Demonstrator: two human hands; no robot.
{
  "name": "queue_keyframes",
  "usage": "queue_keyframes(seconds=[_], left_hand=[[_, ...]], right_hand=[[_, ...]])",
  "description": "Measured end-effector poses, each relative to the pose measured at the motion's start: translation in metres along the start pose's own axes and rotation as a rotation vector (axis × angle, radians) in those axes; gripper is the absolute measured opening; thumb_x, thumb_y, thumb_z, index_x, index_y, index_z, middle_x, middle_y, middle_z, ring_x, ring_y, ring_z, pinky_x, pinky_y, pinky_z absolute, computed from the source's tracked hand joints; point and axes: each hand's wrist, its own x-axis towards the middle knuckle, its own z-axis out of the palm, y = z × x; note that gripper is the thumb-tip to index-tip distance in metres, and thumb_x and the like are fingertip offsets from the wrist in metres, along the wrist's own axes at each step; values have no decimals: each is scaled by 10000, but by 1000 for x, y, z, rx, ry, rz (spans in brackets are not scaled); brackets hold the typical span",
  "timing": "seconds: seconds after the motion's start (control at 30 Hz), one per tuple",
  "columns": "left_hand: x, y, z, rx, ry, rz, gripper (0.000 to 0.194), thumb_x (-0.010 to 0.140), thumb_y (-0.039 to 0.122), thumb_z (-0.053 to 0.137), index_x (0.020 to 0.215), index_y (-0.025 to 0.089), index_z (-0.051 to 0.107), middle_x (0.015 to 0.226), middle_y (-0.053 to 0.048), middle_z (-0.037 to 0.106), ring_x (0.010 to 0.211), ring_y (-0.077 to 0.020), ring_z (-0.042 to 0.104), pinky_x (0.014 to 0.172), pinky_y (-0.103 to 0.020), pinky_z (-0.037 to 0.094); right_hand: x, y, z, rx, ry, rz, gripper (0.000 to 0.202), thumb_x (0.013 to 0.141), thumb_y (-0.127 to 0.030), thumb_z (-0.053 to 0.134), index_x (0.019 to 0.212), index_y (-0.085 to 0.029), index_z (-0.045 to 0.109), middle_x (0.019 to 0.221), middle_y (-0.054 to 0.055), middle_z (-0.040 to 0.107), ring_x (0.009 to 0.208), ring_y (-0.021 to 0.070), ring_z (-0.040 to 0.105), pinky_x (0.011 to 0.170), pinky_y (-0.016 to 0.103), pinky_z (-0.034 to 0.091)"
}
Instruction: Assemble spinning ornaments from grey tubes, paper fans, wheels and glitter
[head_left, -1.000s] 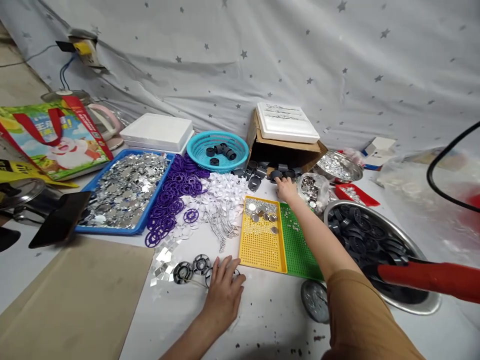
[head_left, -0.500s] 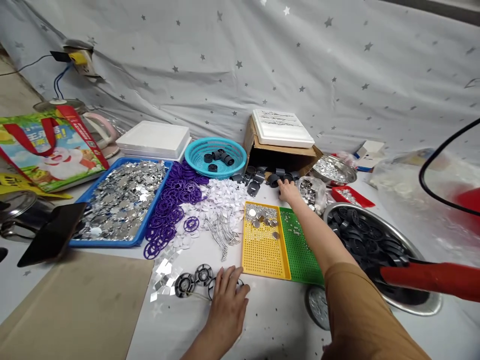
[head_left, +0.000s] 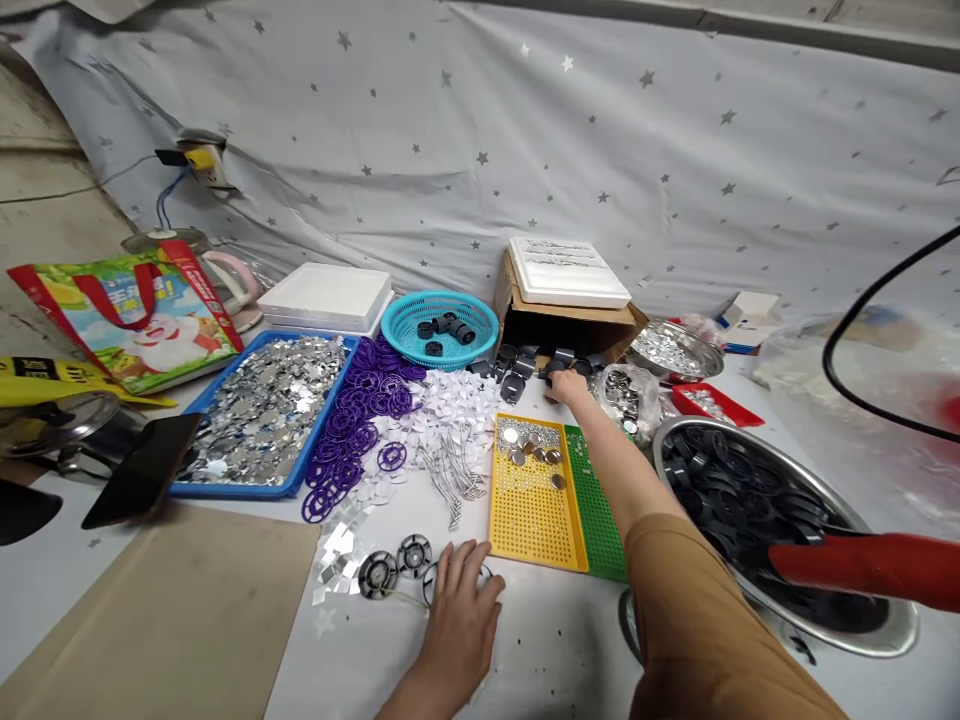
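My left hand (head_left: 461, 620) lies palm down on the white table, fingers spread over a black ring-shaped part that it mostly covers. Just left of it are two black spoked wheels (head_left: 377, 574). Stretched far forward, my right hand (head_left: 568, 387) is at the black cylindrical parts (head_left: 513, 387) by the mouth of a cardboard box (head_left: 517, 318). Its fingers look curled together; their tips and anything between them are hidden. Below that forearm, a yellow perforated tray (head_left: 536, 520) holds silver discs and small beads, beside a green perforated tray (head_left: 600, 510).
Purple rings (head_left: 352, 420), white pieces (head_left: 461, 400) and twisted silver strands (head_left: 452, 470) lie mid-table. A blue tray (head_left: 281, 490) of silver pieces stands left, a turquoise basket (head_left: 390, 335) behind. At right, a steel basin (head_left: 892, 620) of black parts has a red handle (head_left: 862, 570) over it.
My right hand's fingers have curled in among the black parts by the box; before, they reached out to them. My left hand stays by the wheels. The camera view has shifted slightly.
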Motion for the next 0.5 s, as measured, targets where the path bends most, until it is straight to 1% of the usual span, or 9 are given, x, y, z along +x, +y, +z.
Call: queue_keyframes(seconds=[0.1, 0.17, 0.23, 0.3, 0.37, 0.4, 0.43, 0.47, 0.5], left_hand=[[0, 0, 0, 5, -2, 0, 242, 801, 67, 493, 942, 222, 614, 1287, -99, 554, 1234, -307, 477, 1022, -635, 404], [0, -1, 1, 11, -4, -1, 234, 797, 69, 506, 938, 219, 618, 1279, -99, 553, 1230, -310, 476, 1026, -635, 398], [1, -2, 1, 21, -10, 2, 223, 800, 82, 525, 945, 218, 625, 1272, -100, 549, 1227, -312, 473, 1030, -630, 394], [2, -5, 0, 42, -22, 2, 230, 798, 78, 534, 953, 217, 633, 1261, -101, 546, 1226, -313, 470, 1029, -628, 389], [4, -6, -3, 65, -30, -14, 256, 792, 55, 534, 967, 213, 635, 1239, -105, 547, 1230, -322, 461, 1026, -640, 376], [5, -6, -6, 65, -31, -30, 267, 790, 56, 541, 989, 210, 631, 1236, -114, 542, 1241, -334, 449, 1024, -652, 364], [7, -5, -9, 48, -30, -49, 290, 794, 79, 559, 1051, 202, 616, 1249, -133, 529, 1256, -350, 432, 1024, -664, 351], [9, -2, -14, 8, -24, -65, 345, 797, 120, 586, 1136, 186, 580, 1264, -155, 511, 1265, -360, 418, 1028, -662, 346], [12, 1, -18, -54, -28, -61, 443, 798, 160, 610, 1232, 179, 521, 1300, -169, 480, 1279, -356, 405, 1039, -639, 351]], right_hand=[[-23, 5, -14, 181, 69, 2, 349, 915, -354, 568, 1209, -166, 550, 1215, 88, 580, 1033, 204, 606, 869, 425, 530], [-44, 9, -22, 314, 122, -17, 320, 923, -345, 545, 1183, -160, 576, 1172, 90, 618, 1017, 208, 617, 863, 399, 527], [-72, 13, -27, 455, 152, -57, 318, 927, -325, 499, 1171, -151, 605, 1106, 86, 676, 972, 206, 642, 819, 338, 529], [-109, 18, -28, 594, 141, -109, 374, 917, -319, 450, 1215, -149, 600, 1079, 74, 712, 906, 190, 668, 732, 282, 536], [-154, 24, -23, 719, 95, -156, 425, 908, -342, 438, 1272, -167, 569, 1100, 64, 717, 862, 173, 685, 662, 265, 547], [-179, 27, -19, 781, 59, -181, 429, 897, -350, 453, 1270, -178, 575, 1098, 61, 720, 864, 173, 691, 659, 269, 554], [-204, 28, -14, 861, 11, -222, 416, 879, -350, 487, 1244, -187, 600, 1078, 59, 728, 882, 175, 694, 688, 280, 563], [-229, 28, -9, 983, -69, -294, 400, 849, -334, 539, 1209, -184, 629, 1054, 68, 735, 905, 187, 696, 734, 308, 570], [-253, 27, -3, 1070, -162, -360, 385, 822, -314, 578, 1180, -191, 650, 1023, 65, 743, 910, 192, 699, 772, 334, 572]])
